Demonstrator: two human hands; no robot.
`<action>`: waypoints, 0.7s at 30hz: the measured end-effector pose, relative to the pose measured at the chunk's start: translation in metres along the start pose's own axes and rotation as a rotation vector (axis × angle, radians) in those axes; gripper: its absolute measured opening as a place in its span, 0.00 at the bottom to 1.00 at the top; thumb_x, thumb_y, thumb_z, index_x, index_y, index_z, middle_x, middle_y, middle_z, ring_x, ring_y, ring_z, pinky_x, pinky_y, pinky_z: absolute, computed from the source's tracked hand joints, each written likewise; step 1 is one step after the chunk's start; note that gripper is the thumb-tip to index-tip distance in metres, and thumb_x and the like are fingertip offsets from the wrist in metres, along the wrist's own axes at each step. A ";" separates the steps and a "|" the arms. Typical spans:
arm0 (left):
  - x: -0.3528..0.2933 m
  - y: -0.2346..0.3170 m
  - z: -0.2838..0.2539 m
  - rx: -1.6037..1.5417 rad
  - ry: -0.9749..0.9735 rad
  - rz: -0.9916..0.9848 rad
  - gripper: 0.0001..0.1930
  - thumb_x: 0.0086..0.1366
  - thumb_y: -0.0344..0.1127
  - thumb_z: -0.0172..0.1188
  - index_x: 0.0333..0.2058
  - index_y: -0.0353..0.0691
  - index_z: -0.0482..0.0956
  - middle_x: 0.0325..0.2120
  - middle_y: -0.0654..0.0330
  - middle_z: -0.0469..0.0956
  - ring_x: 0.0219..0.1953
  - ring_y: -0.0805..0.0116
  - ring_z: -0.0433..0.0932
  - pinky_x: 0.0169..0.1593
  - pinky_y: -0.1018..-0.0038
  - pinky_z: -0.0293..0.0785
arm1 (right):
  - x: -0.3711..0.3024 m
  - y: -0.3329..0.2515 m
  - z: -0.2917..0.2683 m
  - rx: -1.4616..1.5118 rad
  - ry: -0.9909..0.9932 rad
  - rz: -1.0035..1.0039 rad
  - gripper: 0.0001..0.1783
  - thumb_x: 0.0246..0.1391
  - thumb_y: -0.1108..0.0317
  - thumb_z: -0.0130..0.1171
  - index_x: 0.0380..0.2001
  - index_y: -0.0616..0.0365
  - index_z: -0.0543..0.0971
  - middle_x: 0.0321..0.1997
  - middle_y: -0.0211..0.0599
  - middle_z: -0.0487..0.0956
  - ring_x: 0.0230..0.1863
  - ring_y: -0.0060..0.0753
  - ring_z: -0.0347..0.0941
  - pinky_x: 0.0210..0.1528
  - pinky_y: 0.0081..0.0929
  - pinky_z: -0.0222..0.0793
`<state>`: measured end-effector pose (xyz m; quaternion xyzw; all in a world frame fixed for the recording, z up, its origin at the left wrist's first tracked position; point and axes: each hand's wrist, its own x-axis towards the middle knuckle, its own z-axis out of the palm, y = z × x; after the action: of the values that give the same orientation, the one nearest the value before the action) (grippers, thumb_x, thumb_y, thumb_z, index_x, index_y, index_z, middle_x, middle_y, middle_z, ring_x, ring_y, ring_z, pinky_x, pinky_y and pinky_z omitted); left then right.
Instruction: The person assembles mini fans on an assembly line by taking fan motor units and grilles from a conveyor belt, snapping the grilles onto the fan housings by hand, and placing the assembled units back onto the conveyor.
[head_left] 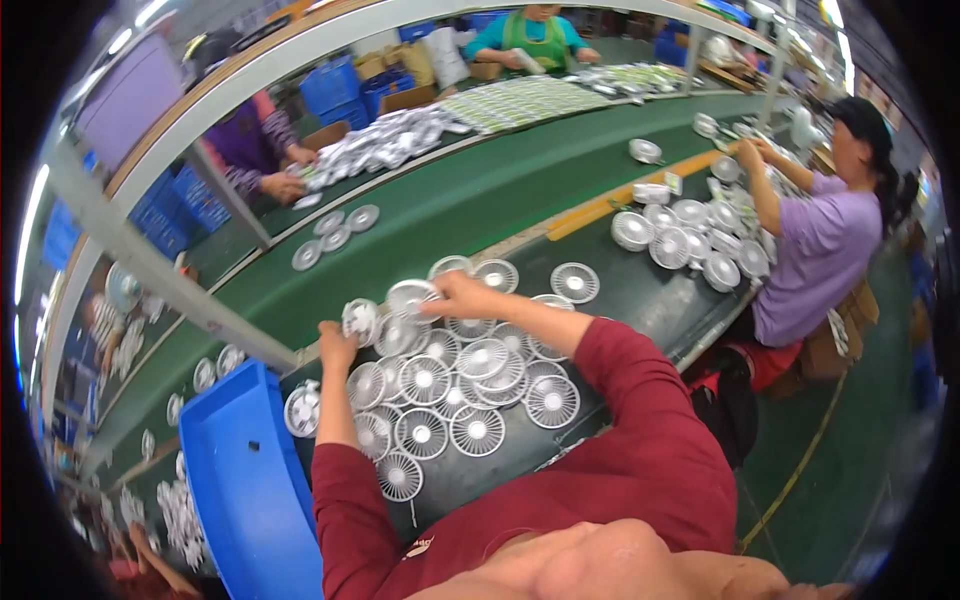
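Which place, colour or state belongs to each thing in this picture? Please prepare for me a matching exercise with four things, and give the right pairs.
Things:
1. Long blue plastic tray
2. Long flat yellow strip
3. The person's right hand
4. Short-sleeved shirt of the co-worker at right

Places, colours, states:
A. Along the wide green belt
B. Light purple
C. Left of the person's left forearm
D. Holding a round white slotted disc

Pairs: 1-C, 2-A, 3-D, 4-B
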<state>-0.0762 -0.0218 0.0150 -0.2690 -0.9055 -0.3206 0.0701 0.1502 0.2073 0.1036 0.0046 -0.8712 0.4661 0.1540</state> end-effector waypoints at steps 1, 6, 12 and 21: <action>0.003 -0.019 0.001 0.056 -0.017 0.024 0.19 0.49 0.37 0.63 0.37 0.33 0.69 0.33 0.41 0.77 0.38 0.39 0.76 0.42 0.56 0.72 | 0.005 0.001 0.010 -0.024 0.017 -0.106 0.18 0.49 0.54 0.63 0.30 0.61 0.81 0.24 0.39 0.81 0.27 0.29 0.78 0.32 0.31 0.73; 0.000 -0.015 0.006 0.058 0.069 0.086 0.10 0.63 0.34 0.49 0.37 0.31 0.69 0.32 0.38 0.76 0.36 0.39 0.76 0.39 0.54 0.70 | 0.011 -0.001 0.028 0.225 0.059 -0.117 0.16 0.48 0.61 0.64 0.32 0.66 0.79 0.25 0.38 0.80 0.26 0.22 0.76 0.25 0.26 0.72; -0.042 0.082 -0.016 -1.001 -0.004 -0.213 0.18 0.69 0.41 0.49 0.50 0.32 0.68 0.40 0.56 0.76 0.39 0.64 0.77 0.40 0.72 0.74 | 0.007 -0.032 0.026 0.449 0.104 0.000 0.24 0.46 0.68 0.63 0.46 0.65 0.70 0.36 0.40 0.78 0.29 0.28 0.78 0.24 0.24 0.77; -0.078 0.121 -0.035 -1.725 -0.174 -0.427 0.27 0.68 0.52 0.49 0.59 0.43 0.63 0.56 0.58 0.68 0.57 0.62 0.69 0.56 0.61 0.70 | 0.009 -0.047 0.059 -0.171 0.305 -0.295 0.33 0.44 0.70 0.58 0.58 0.55 0.65 0.53 0.47 0.68 0.53 0.47 0.66 0.51 0.38 0.68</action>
<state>0.0526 0.0006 0.0842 -0.0771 -0.3820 -0.8751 -0.2868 0.1327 0.1340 0.1137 0.0485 -0.8641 0.3583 0.3500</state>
